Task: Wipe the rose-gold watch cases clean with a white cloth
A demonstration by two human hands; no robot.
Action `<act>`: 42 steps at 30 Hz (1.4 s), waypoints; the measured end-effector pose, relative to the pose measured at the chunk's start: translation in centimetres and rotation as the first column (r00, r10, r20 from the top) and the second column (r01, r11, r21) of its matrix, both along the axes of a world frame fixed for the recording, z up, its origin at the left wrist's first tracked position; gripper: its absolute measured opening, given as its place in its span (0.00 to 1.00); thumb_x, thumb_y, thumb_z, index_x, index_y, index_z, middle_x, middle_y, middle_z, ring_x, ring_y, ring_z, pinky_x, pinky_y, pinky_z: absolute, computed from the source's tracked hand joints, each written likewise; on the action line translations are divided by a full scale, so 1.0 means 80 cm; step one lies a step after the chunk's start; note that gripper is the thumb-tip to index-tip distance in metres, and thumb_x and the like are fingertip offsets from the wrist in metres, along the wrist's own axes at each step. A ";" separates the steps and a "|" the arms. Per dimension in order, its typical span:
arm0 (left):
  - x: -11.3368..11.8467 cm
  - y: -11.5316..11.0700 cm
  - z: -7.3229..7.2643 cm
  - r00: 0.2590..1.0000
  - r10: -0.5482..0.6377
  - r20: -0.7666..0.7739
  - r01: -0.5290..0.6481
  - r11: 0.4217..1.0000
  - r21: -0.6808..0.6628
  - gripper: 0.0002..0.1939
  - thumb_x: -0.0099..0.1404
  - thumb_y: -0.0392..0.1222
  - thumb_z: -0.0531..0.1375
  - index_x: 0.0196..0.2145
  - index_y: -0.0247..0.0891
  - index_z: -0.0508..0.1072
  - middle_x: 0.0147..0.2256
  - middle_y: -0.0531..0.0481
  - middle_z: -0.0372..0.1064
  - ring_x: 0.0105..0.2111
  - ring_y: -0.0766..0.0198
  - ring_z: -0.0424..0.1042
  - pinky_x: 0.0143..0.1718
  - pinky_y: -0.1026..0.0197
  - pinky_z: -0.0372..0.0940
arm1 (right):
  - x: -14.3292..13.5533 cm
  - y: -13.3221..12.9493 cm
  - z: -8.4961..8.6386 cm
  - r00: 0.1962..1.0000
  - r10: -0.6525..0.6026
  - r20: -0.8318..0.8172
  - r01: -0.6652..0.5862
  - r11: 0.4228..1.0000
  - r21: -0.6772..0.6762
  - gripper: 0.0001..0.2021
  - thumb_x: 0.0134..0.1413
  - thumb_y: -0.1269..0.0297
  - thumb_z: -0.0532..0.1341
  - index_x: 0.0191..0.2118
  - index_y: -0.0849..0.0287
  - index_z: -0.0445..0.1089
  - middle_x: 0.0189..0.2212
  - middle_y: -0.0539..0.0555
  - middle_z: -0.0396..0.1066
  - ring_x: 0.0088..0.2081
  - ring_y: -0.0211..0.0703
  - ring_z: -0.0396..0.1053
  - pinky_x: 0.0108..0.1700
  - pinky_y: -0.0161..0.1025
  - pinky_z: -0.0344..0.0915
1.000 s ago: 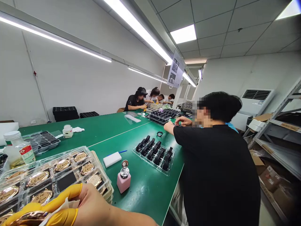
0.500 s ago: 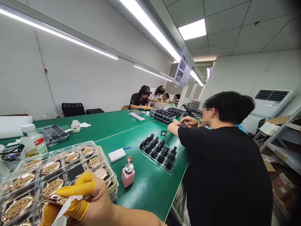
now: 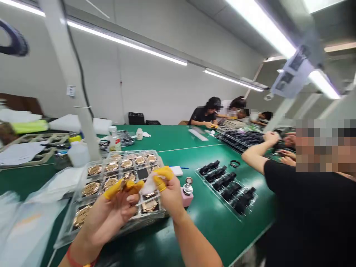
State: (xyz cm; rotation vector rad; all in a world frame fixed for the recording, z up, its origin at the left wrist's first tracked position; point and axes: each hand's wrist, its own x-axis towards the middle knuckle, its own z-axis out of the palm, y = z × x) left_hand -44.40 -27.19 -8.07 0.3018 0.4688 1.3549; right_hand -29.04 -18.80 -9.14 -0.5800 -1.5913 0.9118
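Observation:
My left hand [image 3: 114, 215], in yellow finger cots, pinches a gold watch case [image 3: 125, 182] above the tray. My right hand [image 3: 171, 191], also in yellow finger cots, is closed on a white wipe [image 3: 148, 184] close beside the case. Whether the wipe touches the case I cannot tell. Beneath both hands lies a stack of clear plastic trays [image 3: 65, 226] with gold watch cases [image 3: 90, 189] in its pockets. One pocket [image 3: 142, 173] shows only its dark lining. Part of the tray is hidden behind my hands.
A pink pump bottle [image 3: 187, 198] and a white block [image 3: 176, 170] stand right of the trays. Farther right is a clear tray of black watches [image 3: 226, 185], beside a co-worker in a black shirt [image 3: 308, 215]. A metal post [image 3: 76, 81] rises at left.
The view has swung left and my left hand now shows fully. My right hand and the wipe appear farther right, apart from the trays' left side. The co-worker's head has turned.

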 end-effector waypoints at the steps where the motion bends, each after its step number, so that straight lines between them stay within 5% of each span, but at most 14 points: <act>1: -0.003 0.001 0.004 0.999 -0.035 0.036 0.036 0.999 -0.011 0.16 0.47 0.36 0.73 0.30 0.33 0.71 0.27 0.53 0.68 0.21 0.75 0.63 0.17 0.75 0.57 | 0.001 0.000 0.002 0.998 0.028 -0.055 -0.039 0.974 -0.225 0.14 0.56 0.51 0.62 0.38 0.57 0.71 0.26 0.49 0.70 0.26 0.35 0.65 0.28 0.33 0.64; 5: -0.008 0.007 0.006 0.957 0.048 -0.287 -0.022 0.995 0.095 0.15 0.57 0.47 0.68 0.33 0.33 0.70 0.23 0.55 0.64 0.17 0.76 0.57 0.16 0.74 0.52 | 0.011 0.007 0.011 0.959 0.257 -0.122 -0.277 0.744 -0.608 0.21 0.47 0.45 0.67 0.38 0.58 0.68 0.17 0.41 0.56 0.16 0.28 0.46 0.16 0.28 0.44; 7: -0.007 0.009 0.001 0.731 0.277 -0.624 -0.155 0.957 0.244 0.17 0.62 0.52 0.63 0.40 0.36 0.71 0.27 0.53 0.69 0.23 0.70 0.65 0.23 0.69 0.61 | 0.019 0.009 0.015 0.931 0.334 -0.146 -0.353 0.727 -0.589 0.19 0.44 0.48 0.69 0.36 0.57 0.69 0.20 0.43 0.60 0.18 0.28 0.50 0.18 0.27 0.49; 10: -0.004 0.007 -0.005 0.221 0.502 -0.836 -0.127 0.865 0.486 0.18 0.67 0.51 0.58 0.49 0.39 0.69 0.41 0.47 0.73 0.39 0.60 0.73 0.41 0.61 0.67 | 0.026 0.003 0.015 0.917 0.385 -0.106 -0.388 0.796 -0.465 0.15 0.42 0.53 0.72 0.31 0.57 0.72 0.28 0.48 0.68 0.26 0.33 0.61 0.25 0.29 0.60; 13: -0.003 0.002 -0.007 -0.013 0.583 -0.813 0.048 0.812 0.582 0.18 0.68 0.51 0.55 0.50 0.38 0.70 0.44 0.44 0.74 0.40 0.58 0.74 0.43 0.58 0.66 | 0.023 -0.004 0.011 0.942 0.335 0.007 -0.308 0.875 -0.373 0.17 0.39 0.60 0.74 0.38 0.52 0.74 0.33 0.49 0.70 0.36 0.39 0.67 0.37 0.33 0.66; 17: -0.002 -0.001 -0.011 0.027 0.643 -0.766 0.106 0.760 0.642 0.22 0.66 0.55 0.58 0.51 0.39 0.69 0.38 0.47 0.75 0.34 0.62 0.73 0.36 0.62 0.67 | 0.017 -0.006 0.005 0.920 0.387 0.066 -0.344 0.876 -0.339 0.16 0.45 0.58 0.71 0.43 0.51 0.75 0.35 0.51 0.73 0.38 0.43 0.70 0.43 0.39 0.67; 22: 0.013 0.001 -0.014 0.149 0.735 -0.662 -0.067 0.675 0.734 0.15 0.62 0.51 0.64 0.40 0.37 0.74 0.32 0.49 0.74 0.28 0.66 0.71 0.30 0.66 0.67 | 0.010 -0.008 -0.001 0.924 0.352 -0.146 -0.380 0.881 -0.281 0.14 0.44 0.50 0.70 0.32 0.54 0.76 0.31 0.53 0.73 0.38 0.47 0.71 0.42 0.42 0.68; 25: 0.017 0.002 -0.008 -0.034 0.898 -0.439 -0.060 0.437 0.898 0.06 0.63 0.42 0.64 0.35 0.38 0.75 0.31 0.49 0.75 0.31 0.65 0.73 0.34 0.64 0.68 | 0.001 -0.015 0.001 0.886 0.375 -0.272 -0.457 0.802 -0.384 0.18 0.44 0.45 0.68 0.32 0.54 0.75 0.29 0.53 0.72 0.34 0.46 0.70 0.37 0.41 0.68; 27: 0.014 0.001 -0.003 -0.181 0.949 -0.258 0.098 0.278 0.955 0.04 0.64 0.38 0.63 0.38 0.38 0.75 0.32 0.48 0.76 0.32 0.65 0.72 0.35 0.63 0.68 | -0.003 -0.019 0.004 0.869 0.410 -0.278 -0.495 0.740 -0.456 0.16 0.46 0.46 0.68 0.33 0.54 0.74 0.29 0.52 0.72 0.33 0.43 0.69 0.35 0.39 0.68; 29: 0.010 -0.001 0.002 -0.277 0.952 -0.127 0.283 0.207 0.937 0.04 0.66 0.37 0.60 0.39 0.39 0.75 0.32 0.49 0.77 0.32 0.64 0.71 0.34 0.62 0.67 | -0.005 -0.020 0.007 0.861 0.439 -0.258 -0.506 0.689 -0.518 0.14 0.44 0.50 0.70 0.30 0.55 0.74 0.27 0.51 0.70 0.30 0.41 0.68 0.33 0.37 0.67; 32: 0.007 -0.004 0.004 -0.344 0.938 -0.041 0.398 0.185 0.898 0.07 0.68 0.34 0.57 0.39 0.39 0.75 0.32 0.50 0.77 0.34 0.64 0.70 0.34 0.61 0.65 | 0.000 -0.015 0.011 0.886 0.389 -0.253 -0.463 0.696 -0.549 0.15 0.39 0.52 0.73 0.28 0.55 0.73 0.24 0.50 0.69 0.28 0.39 0.67 0.31 0.36 0.66; 36: 0.008 -0.007 0.001 -0.339 0.940 -0.038 0.398 0.181 0.899 0.06 0.68 0.34 0.57 0.40 0.38 0.74 0.34 0.50 0.77 0.36 0.63 0.70 0.37 0.60 0.65 | 0.015 -0.011 0.017 0.919 0.289 -0.267 -0.380 0.831 -0.406 0.12 0.45 0.52 0.70 0.29 0.53 0.73 0.28 0.51 0.69 0.32 0.41 0.68 0.38 0.40 0.67; 39: 0.008 -0.005 -0.001 -0.360 0.933 -0.007 0.416 0.167 0.894 0.06 0.69 0.35 0.56 0.37 0.38 0.74 0.33 0.50 0.77 0.35 0.63 0.70 0.37 0.60 0.64 | 0.028 -0.020 0.026 0.913 0.409 0.008 -0.403 0.903 -0.149 0.07 0.48 0.57 0.69 0.30 0.52 0.73 0.32 0.52 0.70 0.38 0.45 0.68 0.43 0.43 0.67; 42: 0.006 -0.002 -0.005 -0.332 0.943 0.029 0.472 0.139 0.871 0.07 0.70 0.36 0.55 0.36 0.38 0.73 0.33 0.50 0.77 0.35 0.63 0.71 0.38 0.59 0.64 | 0.045 -0.022 0.037 0.878 0.342 0.333 -0.378 0.925 0.045 0.02 0.51 0.66 0.66 0.31 0.52 0.73 0.34 0.53 0.70 0.41 0.45 0.67 0.47 0.44 0.64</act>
